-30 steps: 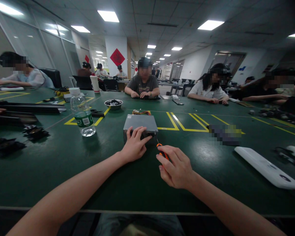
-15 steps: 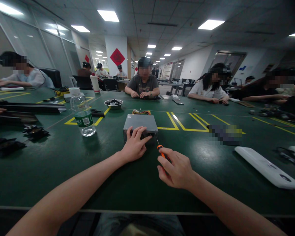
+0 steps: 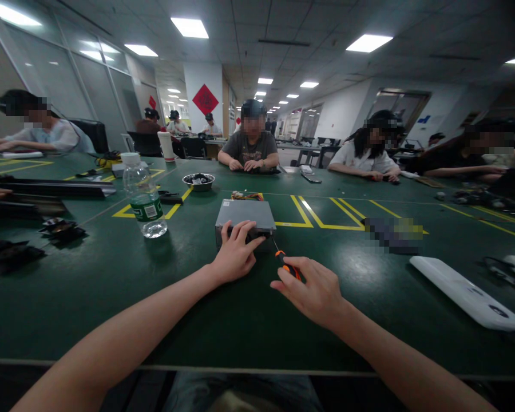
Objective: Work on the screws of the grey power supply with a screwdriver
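Note:
A grey metal box (image 3: 245,214) with coloured wires at its far end lies on the green table (image 3: 111,286) in front of me. My left hand (image 3: 235,254) rests on the box's near edge, fingers spread over its top and front face. My right hand (image 3: 311,289) is closed round an orange-and-black screwdriver (image 3: 286,265), whose thin shaft points at the box's near right corner.
A water bottle (image 3: 142,196) stands left of the box, a metal bowl (image 3: 198,181) behind it. Black parts (image 3: 62,230) lie at left, a long white cover (image 3: 467,292) at right. Several other people sit round the table's far side.
My right hand has rolled over and flattened a little, showing more of the screwdriver handle. My left hand and the box have stayed put.

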Available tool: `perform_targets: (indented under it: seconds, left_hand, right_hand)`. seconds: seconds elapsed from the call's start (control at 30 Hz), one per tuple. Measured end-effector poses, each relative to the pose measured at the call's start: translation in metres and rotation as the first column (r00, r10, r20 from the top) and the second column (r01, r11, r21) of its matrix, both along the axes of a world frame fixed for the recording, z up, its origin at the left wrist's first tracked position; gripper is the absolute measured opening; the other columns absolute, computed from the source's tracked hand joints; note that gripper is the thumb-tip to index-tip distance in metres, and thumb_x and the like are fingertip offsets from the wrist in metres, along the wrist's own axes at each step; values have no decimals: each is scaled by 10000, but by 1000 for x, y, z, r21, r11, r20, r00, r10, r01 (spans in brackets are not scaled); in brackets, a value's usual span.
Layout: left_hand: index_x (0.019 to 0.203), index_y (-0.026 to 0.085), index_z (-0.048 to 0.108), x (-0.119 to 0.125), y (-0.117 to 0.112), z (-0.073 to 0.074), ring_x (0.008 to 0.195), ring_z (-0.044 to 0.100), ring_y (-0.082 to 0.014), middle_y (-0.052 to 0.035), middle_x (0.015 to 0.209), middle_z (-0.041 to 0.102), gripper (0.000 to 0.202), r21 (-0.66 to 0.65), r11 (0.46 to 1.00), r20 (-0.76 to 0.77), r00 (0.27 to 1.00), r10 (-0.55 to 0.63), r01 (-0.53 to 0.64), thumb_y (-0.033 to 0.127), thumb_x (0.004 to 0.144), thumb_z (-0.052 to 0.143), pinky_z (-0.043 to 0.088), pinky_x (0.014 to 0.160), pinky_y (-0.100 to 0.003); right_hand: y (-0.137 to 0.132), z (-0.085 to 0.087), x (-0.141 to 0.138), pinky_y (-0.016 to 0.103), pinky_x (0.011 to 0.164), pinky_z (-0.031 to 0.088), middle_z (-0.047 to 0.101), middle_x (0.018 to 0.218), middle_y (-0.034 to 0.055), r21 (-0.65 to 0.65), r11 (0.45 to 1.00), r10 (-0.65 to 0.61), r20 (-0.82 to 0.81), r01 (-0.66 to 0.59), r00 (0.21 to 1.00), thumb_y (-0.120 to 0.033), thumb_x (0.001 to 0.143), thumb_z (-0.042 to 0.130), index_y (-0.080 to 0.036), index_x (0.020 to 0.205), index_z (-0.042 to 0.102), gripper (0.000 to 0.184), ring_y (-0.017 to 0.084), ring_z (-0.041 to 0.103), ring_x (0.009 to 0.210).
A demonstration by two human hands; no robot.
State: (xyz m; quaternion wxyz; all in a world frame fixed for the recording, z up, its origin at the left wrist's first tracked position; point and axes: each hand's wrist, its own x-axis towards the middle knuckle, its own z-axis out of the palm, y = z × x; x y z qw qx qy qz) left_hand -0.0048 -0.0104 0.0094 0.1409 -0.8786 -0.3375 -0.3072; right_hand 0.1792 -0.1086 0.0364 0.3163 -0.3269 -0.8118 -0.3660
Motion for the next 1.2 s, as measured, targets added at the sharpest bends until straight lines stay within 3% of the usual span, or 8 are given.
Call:
perform_targets:
  seconds: [0.13, 0.27, 0.47, 0.63, 0.8, 1.03, 1.2]
  left_hand:
    - [1134, 237, 562, 3, -1, -1, 1256, 287, -304, -121, 1321, 372, 435, -10, 1000, 32, 1000, 0, 0, 150, 710, 517, 87, 1040, -560]
    - [1122, 218, 556, 7, -2, -2, 1281, 262, -298, -130, 1335, 354, 406, -12, 1000, 40, 999, 19, -19, 156, 723, 510, 54, 1052, -558]
    - [1114, 188, 542, 12, -2, -4, 1306, 238, -275, -129, 1371, 331, 381, -15, 1000, 28, 999, 16, -16, 140, 741, 480, 50, 1068, -533]
    - [1170, 200, 522, 13, -1, -5, 1290, 263, -280, -138, 1360, 351, 420, -3, 1000, 33, 999, 11, -11, 134, 758, 467, 77, 1058, -532]
    - [1177, 221, 527, 12, -1, -4, 1286, 261, -286, -134, 1360, 343, 440, -3, 1000, 26, 1000, 2, -2, 132, 750, 473, 91, 1049, -536]
    - [1167, 209, 537, 13, -2, -5, 1291, 251, -289, -139, 1361, 336, 432, -6, 1000, 24, 1000, 3, -3, 139, 744, 483, 85, 1051, -533]
    - [1166, 206, 532, 13, -4, -4, 1293, 248, -288, -136, 1360, 340, 419, -8, 1000, 32, 999, 8, -8, 165, 750, 494, 86, 1056, -527]
  right_hand:
    - [1, -4, -2, 271, 626, 462, 567, 1008, 149, -66, 998, -4, -11, 4, 1000, -193, 801, 480, -168, 922, 548, 141, 172, 573, 782]
    - [3, -8, 1, 232, 624, 456, 593, 966, 116, -26, 999, -26, 21, 27, 999, -102, 798, 472, -180, 991, 525, 216, 143, 586, 771]
    - [6, -9, 4, 239, 602, 458, 615, 887, 90, -1, 999, -39, 20, 39, 999, -166, 787, 555, -196, 933, 535, 150, 150, 589, 749]
    - [4, -7, 0, 358, 774, 495, 574, 1074, 147, -70, 998, -3, -40, 0, 999, -163, 775, 522, -179, 943, 527, 169, 232, 550, 1017]
    - [5, -9, 2, 285, 790, 501, 609, 1078, 140, -55, 998, 37, 10, -36, 999, -95, 805, 487, -165, 996, 509, 204, 182, 582, 1012]
    - [7, -5, 3, 267, 726, 509, 647, 960, 117, -13, 1000, -15, -42, 14, 999, -175, 795, 572, -172, 935, 505, 155, 176, 625, 898]
    - [7, -6, 2, 263, 720, 497, 586, 1090, 174, -37, 999, 9, -10, -9, 1000, -120, 785, 535, -157, 981, 490, 204, 195, 601, 969]
